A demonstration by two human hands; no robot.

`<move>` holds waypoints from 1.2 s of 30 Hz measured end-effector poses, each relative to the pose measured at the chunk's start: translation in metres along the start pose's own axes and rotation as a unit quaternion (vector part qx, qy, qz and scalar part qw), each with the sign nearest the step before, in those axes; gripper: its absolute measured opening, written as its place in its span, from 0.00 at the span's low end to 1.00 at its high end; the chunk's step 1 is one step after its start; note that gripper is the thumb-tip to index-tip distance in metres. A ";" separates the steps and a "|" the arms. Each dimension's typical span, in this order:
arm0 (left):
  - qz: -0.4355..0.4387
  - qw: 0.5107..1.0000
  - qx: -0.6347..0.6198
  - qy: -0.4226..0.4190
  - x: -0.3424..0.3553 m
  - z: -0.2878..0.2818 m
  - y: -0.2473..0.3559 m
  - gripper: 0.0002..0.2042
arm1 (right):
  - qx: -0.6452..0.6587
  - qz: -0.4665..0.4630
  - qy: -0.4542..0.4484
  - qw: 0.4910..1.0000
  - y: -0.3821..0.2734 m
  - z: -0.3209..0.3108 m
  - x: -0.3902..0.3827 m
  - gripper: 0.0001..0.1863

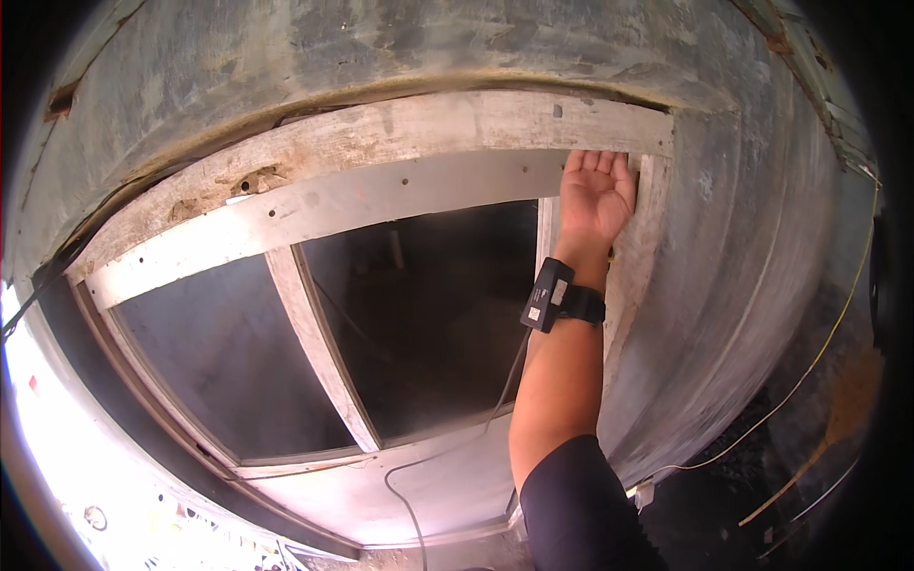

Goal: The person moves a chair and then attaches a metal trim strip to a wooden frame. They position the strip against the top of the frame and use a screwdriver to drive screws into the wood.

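My right hand (599, 198) is raised to the upper right corner of a worn, white-painted wooden frame (419, 131). Its palm faces me and the fingers stretch upward, their tips at the lower edge of the top beam. Behind the hand runs the pale top rail (457, 181) of a door or window panel, dotted with dark holes. I cannot tell how firmly the fingers press. Nothing shows in the palm. A black device (548, 295) is strapped to my wrist, with a cable running down from it. My left hand is out of view.
Below the rail are dark panes (438, 314) split by a white upright bar (324, 347). Grey rough wall (733, 247) surrounds the frame. A yellowish cord (826, 347) hangs at the right, near a long-handled brown tool (809, 462). Bright daylight enters at lower left.
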State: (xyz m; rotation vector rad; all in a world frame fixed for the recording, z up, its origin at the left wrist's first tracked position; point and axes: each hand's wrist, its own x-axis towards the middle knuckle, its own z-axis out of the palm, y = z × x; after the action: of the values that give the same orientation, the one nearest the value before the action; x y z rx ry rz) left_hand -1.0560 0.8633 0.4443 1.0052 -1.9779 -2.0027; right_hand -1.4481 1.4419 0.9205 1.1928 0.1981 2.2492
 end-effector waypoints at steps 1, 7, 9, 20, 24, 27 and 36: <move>-0.012 1.000 0.013 -0.004 0.004 -0.005 -0.004 0.22 | 0.026 0.023 -0.041 0.999 -0.001 0.000 0.003 0.19; -0.013 1.000 -0.006 0.002 -0.013 0.004 0.005 0.17 | 0.072 0.076 -0.083 0.991 0.010 0.038 -0.014 0.36; -0.011 1.000 -0.002 -0.003 -0.012 0.002 0.000 0.15 | 0.023 0.034 -0.044 0.998 0.016 0.053 -0.007 0.39; -0.010 1.000 -0.008 0.007 -0.019 0.000 -0.009 0.14 | -0.004 0.018 0.080 0.997 0.004 0.054 0.010 0.25; -0.020 1.000 -0.020 0.011 -0.007 -0.011 -0.032 0.18 | -0.033 0.005 0.073 0.997 0.010 0.053 0.011 0.22; -0.035 0.999 0.032 0.017 -0.006 -0.012 -0.036 0.23 | -0.032 -0.011 0.057 0.998 0.010 0.053 0.008 0.22; -0.015 1.000 -0.004 0.012 -0.014 -0.007 -0.040 0.23 | -0.048 0.005 0.060 0.997 0.009 0.058 -0.004 0.30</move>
State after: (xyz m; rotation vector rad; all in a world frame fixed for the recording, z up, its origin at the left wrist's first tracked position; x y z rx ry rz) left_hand -1.0278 0.8692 0.4124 1.0585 -1.9519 -2.0041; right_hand -1.4042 1.4252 0.9551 1.0123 0.1301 2.3149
